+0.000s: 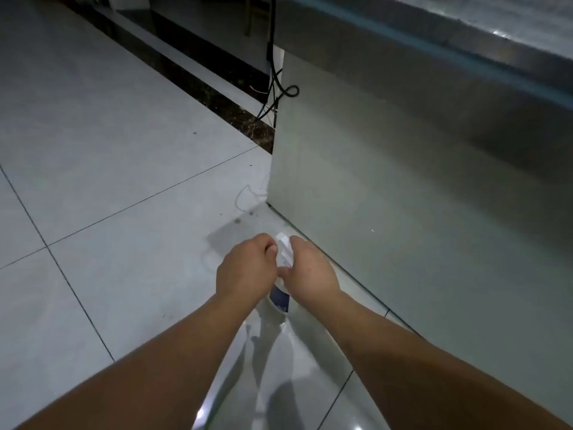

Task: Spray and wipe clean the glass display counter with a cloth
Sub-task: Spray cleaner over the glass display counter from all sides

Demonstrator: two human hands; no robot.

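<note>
A spray bottle (280, 297) with a white spray head and a dark blue label stands low over the tiled floor, just left of the counter's base. My right hand (310, 271) grips its neck and white spray head. My left hand (245, 268) is curled beside the white head, its thumb and fingertips at the nozzle. The display counter (418, 169) rises on the right, with a grey front panel and a top edge at the upper right. No cloth is in view.
Pale floor tiles (108, 197) spread to the left, crossed by a dark marble strip (192, 79). Black cables (280, 91) hang at the counter's far corner. A thin white cord (245, 197) lies on the floor near the corner.
</note>
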